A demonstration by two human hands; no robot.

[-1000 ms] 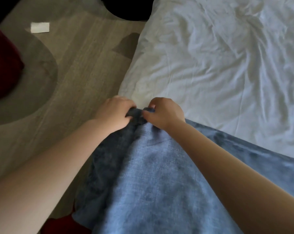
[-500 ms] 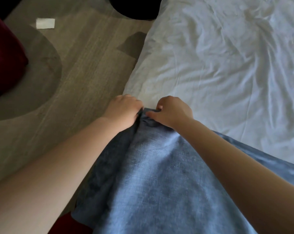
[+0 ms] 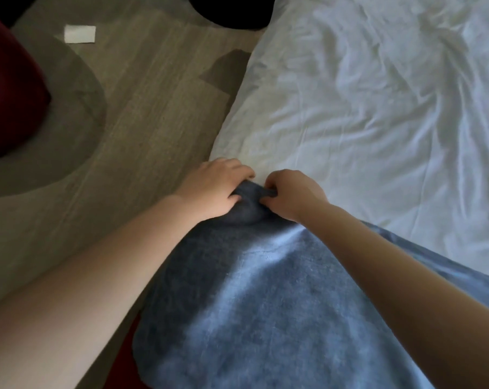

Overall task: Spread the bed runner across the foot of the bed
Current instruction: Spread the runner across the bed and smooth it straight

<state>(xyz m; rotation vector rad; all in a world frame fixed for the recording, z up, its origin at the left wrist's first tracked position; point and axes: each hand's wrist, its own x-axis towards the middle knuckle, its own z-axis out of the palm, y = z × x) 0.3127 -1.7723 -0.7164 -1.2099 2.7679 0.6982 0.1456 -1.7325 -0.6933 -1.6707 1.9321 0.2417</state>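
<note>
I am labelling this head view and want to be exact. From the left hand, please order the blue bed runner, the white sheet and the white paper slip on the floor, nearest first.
1. The bed runner: gripped at its bunched end by the left hand.
2. The white sheet: on the bed, just beyond the hand, to its right.
3. The paper slip: far off, up and left on the floor.

Head camera looks steeply down, close over the bed (image 3: 378,113) corner and floor (image 3: 153,108).
</note>
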